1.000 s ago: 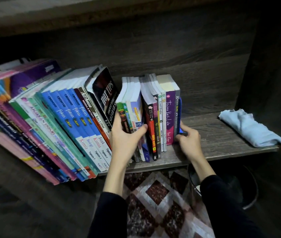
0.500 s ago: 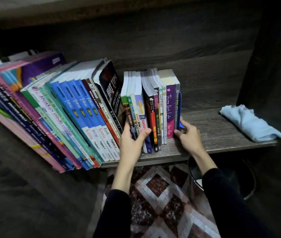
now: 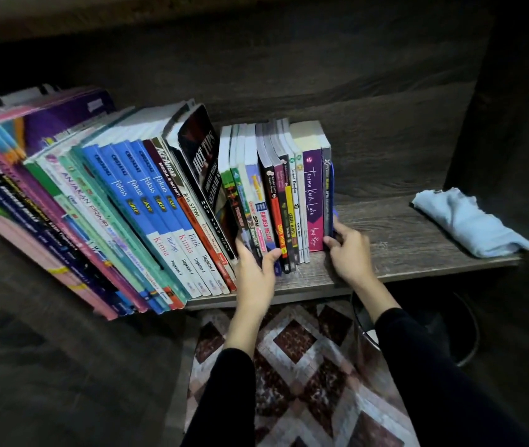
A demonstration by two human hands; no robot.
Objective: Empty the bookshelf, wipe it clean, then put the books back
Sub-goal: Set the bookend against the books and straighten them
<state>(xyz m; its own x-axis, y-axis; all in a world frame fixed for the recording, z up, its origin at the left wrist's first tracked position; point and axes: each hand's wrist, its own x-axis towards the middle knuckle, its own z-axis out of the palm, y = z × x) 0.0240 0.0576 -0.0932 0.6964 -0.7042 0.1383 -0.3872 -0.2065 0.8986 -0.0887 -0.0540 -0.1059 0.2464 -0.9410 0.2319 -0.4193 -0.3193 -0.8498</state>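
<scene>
Both hands clamp the upright books on the shelf, left hand curled round their left end, right hand pinching their right end (spines vertical, block squarely between the fingers), both equally near.

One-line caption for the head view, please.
Left hand and right hand clasp the upright books from both ends on the wooden shelf; a pale-blue cloth lies at right.

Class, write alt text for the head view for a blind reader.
A left hand and right hand grip the two ends of a row of upright books on a wooden shelf. Bigger books lean beside them; a blue cloth lies at right.
</scene>
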